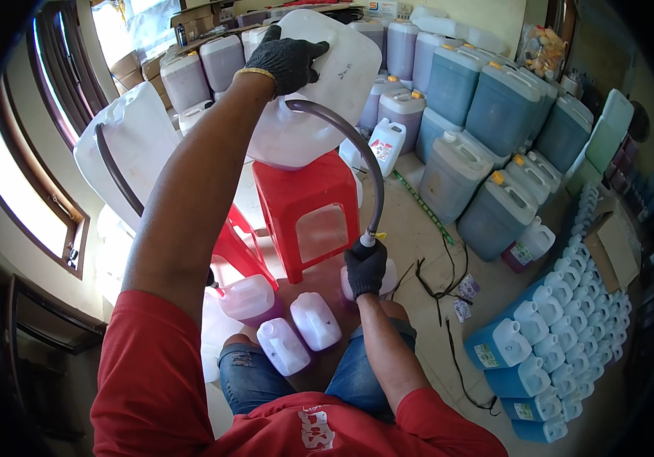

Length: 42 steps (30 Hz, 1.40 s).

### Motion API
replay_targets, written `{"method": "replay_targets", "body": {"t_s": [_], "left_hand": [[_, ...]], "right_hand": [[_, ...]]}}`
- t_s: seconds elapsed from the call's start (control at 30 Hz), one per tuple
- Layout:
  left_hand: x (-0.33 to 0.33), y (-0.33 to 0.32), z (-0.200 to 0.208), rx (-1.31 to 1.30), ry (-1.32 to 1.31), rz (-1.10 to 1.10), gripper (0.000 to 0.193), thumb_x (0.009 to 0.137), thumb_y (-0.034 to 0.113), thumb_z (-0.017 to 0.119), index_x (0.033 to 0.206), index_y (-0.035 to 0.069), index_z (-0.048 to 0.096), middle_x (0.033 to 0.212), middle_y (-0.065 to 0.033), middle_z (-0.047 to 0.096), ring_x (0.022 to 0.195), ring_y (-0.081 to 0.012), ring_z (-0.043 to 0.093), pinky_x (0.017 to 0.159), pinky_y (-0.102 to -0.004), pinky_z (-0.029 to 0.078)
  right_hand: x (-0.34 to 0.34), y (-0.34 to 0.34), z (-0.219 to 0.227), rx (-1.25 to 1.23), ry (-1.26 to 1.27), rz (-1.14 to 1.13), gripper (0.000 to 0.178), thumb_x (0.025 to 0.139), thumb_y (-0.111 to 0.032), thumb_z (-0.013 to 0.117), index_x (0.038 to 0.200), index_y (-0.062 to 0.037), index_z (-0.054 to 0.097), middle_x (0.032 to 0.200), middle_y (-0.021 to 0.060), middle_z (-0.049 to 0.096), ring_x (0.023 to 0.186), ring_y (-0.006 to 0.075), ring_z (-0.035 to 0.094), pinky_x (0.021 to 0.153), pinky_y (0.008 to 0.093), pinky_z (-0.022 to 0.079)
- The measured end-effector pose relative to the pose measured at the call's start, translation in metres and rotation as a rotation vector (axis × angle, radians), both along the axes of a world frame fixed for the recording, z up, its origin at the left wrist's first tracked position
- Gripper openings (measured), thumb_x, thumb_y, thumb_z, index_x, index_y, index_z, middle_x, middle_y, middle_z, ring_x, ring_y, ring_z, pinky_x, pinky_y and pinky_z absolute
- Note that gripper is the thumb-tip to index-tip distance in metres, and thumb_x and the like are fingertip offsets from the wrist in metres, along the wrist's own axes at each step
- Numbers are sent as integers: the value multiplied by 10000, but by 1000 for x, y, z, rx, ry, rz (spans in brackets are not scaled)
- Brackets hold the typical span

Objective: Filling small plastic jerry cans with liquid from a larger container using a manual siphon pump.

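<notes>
My left hand (287, 62), in a black glove, rests spread on a large translucent white jerrycan (342, 84). That jerrycan sits tilted on a red plastic stool (296, 202). From its neck a dark hose (373, 167) curves down to my right hand (366, 268), also black-gloved and closed around the hose's fitting, where a yellow valve lever shows. Just below that hand is a small jug (385, 279), partly hidden. Between my knees stand two white jugs (283, 347) (315, 320), and a jug with pink liquid (248, 299) is to their left.
A second large container (125, 145) with its own hose stands at left by the window. Filled jerrycans (487, 107) are stacked at the back and right. Rows of small blue-filled jugs (521, 373) line the right side. Black cables (449, 293) lie on the floor.
</notes>
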<state>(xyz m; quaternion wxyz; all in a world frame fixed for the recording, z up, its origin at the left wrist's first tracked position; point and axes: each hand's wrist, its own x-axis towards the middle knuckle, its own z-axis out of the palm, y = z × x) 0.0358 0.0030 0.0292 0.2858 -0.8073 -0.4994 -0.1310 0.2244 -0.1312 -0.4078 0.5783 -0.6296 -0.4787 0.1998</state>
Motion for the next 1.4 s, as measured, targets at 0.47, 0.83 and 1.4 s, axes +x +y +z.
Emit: {"method": "replay_targets", "body": {"t_s": [0.47, 0.83, 1.4], "left_hand": [[-12, 2, 0, 27, -38, -10, 544, 893, 310, 738, 1427, 263, 647, 1198, -121, 752, 1186, -273, 684, 1219, -504, 221], [-19, -2, 1, 0, -78, -2, 525, 900, 310, 744, 1415, 259, 657, 1204, -115, 752, 1176, -262, 687, 1213, -487, 230], [-29, 7, -3, 49, -35, -56, 613, 873, 301, 733, 1466, 215, 606, 1054, -145, 772, 1079, -305, 696, 1159, -486, 287]], "right_hand": [[37, 4, 30, -300, 112, 310, 327, 832, -274, 841, 1038, -42, 738, 883, 117, 776, 768, 248, 750, 729, 376, 582], [45, 4, 18, -118, -31, 533, 389, 772, -227, 880, 1053, -44, 683, 940, 124, 754, 888, 275, 741, 816, 398, 582], [52, -3, 19, -109, -64, 659, 534, 703, -256, 930, 1127, -40, 688, 1013, 128, 769, 960, 275, 747, 873, 387, 587]]}}
